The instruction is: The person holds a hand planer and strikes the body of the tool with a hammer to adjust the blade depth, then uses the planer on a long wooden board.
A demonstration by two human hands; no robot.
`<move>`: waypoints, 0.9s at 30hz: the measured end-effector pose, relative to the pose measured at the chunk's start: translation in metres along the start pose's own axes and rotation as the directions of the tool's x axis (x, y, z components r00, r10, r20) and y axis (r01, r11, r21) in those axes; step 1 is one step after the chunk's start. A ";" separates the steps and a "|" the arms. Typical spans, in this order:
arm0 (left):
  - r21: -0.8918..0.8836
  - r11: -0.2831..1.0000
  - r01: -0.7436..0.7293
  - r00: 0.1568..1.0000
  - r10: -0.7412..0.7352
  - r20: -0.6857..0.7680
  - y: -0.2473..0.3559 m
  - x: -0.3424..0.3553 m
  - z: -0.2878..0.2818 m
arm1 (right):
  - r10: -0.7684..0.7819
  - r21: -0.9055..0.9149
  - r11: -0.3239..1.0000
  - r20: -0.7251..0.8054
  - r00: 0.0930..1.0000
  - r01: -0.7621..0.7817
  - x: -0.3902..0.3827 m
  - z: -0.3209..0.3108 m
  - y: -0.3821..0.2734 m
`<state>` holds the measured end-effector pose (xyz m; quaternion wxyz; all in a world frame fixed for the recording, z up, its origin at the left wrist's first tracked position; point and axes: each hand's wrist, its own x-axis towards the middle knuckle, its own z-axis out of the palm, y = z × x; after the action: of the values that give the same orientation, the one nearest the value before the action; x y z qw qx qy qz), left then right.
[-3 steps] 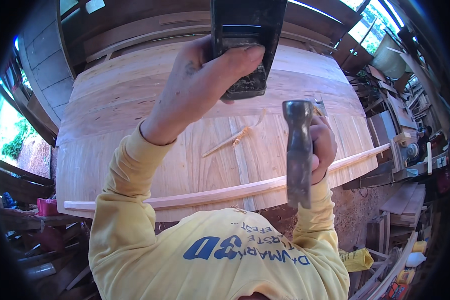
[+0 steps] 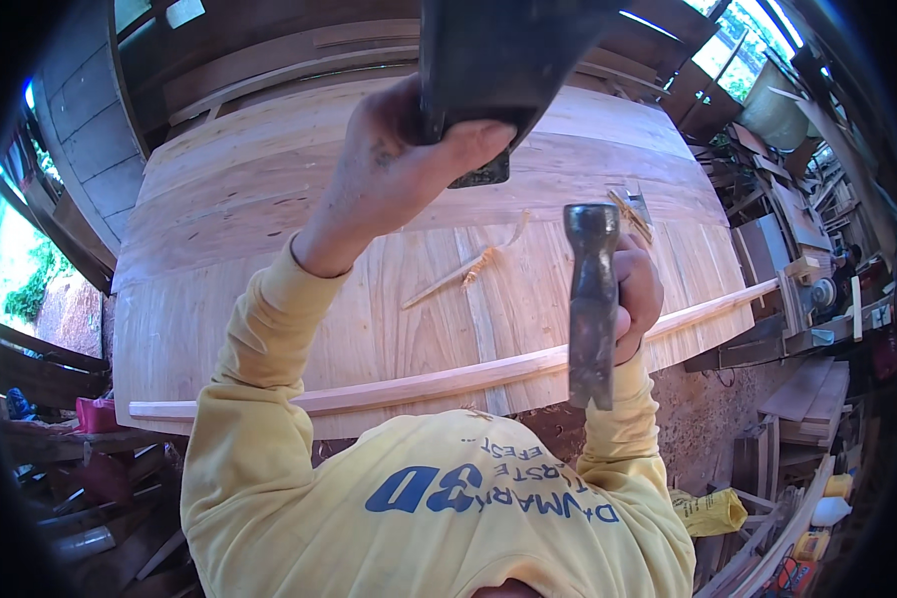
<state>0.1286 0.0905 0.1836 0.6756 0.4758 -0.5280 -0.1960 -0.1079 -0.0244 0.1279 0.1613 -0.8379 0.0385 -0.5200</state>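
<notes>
My left hand [image 2: 394, 169] is raised close to the camera, shut on a dark blocky tool [image 2: 498, 70] that hides part of the board behind it. My right hand [image 2: 636, 291] is lower and to the right, gripping a dark metal hammer [image 2: 592, 299] held upright over the front edge. Both arms wear yellow sleeves. Below them lies a wide panel of joined pale wooden boards [image 2: 249, 229]. A thin wooden strip [image 2: 389, 392] runs along its near edge, passing behind the hammer.
A sliver of wood with curled shavings [image 2: 468, 269] lies mid-panel, with a small tool [image 2: 633, 211] further right. Timber walls rise at the back and left. Machines and stacked wood [image 2: 807, 299] crowd the right side; a red container [image 2: 95, 414] sits at left.
Almost nothing differs; the dark tool in my left hand looks slightly larger and nearer the camera. The hammer has stayed put.
</notes>
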 end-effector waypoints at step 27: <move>-0.363 0.910 -0.203 0.978 0.207 -0.026 -0.116 -0.061 0.010 | 0.554 0.113 0.815 0.136 0.821 -0.568 -0.131 0.017 0.010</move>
<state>0.1245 0.0785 0.0525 0.7653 0.2834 -0.5339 -0.2213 -0.1514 0.0004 0.0046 0.3708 -0.7990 0.2373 -0.4096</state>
